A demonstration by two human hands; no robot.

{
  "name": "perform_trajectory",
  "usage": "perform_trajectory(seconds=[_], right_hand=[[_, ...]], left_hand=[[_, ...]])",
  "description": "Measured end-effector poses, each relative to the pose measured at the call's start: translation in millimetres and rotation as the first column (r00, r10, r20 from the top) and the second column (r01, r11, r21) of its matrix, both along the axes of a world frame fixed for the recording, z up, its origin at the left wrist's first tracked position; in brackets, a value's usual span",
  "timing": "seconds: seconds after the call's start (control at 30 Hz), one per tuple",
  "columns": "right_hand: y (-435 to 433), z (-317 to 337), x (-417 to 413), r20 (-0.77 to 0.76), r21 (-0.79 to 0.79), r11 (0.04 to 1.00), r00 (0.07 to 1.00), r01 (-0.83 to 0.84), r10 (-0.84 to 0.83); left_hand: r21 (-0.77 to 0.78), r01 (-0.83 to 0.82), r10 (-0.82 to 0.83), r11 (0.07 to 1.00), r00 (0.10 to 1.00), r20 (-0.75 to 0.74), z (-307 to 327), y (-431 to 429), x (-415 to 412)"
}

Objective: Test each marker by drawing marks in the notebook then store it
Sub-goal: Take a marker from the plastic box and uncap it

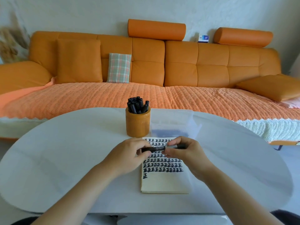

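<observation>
Low at center frame, over the notebook point(164, 179) on the desk point(65, 151), we are holding a black marker point(158, 148) level, left hand point(131, 153) pinching one end, right hand point(183, 151) the other, apparently working its cap; next likely calls for a straight pull along the barrel.

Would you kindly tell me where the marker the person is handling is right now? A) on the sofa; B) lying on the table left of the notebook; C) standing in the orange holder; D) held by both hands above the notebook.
D: the left hand and the right hand each grip one end of the marker, which lies level over the notebook.
</observation>
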State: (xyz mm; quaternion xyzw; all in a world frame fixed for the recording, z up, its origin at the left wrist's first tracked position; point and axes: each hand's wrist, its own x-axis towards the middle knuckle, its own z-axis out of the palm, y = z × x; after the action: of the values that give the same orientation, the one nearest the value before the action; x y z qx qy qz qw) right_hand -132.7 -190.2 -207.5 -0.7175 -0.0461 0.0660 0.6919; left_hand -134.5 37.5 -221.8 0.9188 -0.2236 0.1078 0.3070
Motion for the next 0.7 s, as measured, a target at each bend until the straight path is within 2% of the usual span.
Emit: perform_trajectory(seconds=[0.03,0.1,0.2,0.27,0.37,0.5,0.63,0.7], right_hand=[[-2.3,-3.3,-0.7,0.054,-0.128,0.992,0.998,0.021,-0.014],[-6.9,-6.4,-1.7,0.237,-0.429,0.900,0.971,0.080,0.026],[-9.1,-5.8,-6.2,0.485,-0.688,0.711,0.819,0.142,0.306],[-4.5,-5.5,-9.7,0.526,-0.741,0.655,0.734,0.148,0.429],[0.9,-8.5,-10.0,0.545,-0.787,0.582,0.674,0.205,0.499],[-4.9,-9.1,-3.5,0.544,-0.826,0.478,0.642,0.298,0.540],[2.4,-10.9,-0.7,0.539,-0.840,0.432,0.596,0.329,0.595],[6.4,-10.5,-0.2,0.526,-0.846,0.435,0.621,0.309,0.581]], left_hand=[[0.013,0.010,-0.010,1.000,1.000,0.001,0.1,-0.5,-0.4],[0.023,0.018,-0.018,1.000,1.000,0.017,1.0,-1.9,-1.1],[0.004,0.036,-0.036,0.999,0.998,0.043,3.2,-8.1,-3.0],[-0.005,0.066,-0.065,0.998,0.996,0.056,3.7,-14.8,-5.6],[0.010,0.111,-0.111,0.994,0.989,0.093,2.9,-21.3,-7.9],[0.046,0.104,-0.109,0.993,0.988,0.108,0.1,-21.2,-5.5],[0.048,0.132,-0.136,0.990,0.986,0.093,-3.6,-22.3,-4.8],[0.032,0.132,-0.135,0.991,0.985,0.105,-3.8,-22.3,-5.0]])
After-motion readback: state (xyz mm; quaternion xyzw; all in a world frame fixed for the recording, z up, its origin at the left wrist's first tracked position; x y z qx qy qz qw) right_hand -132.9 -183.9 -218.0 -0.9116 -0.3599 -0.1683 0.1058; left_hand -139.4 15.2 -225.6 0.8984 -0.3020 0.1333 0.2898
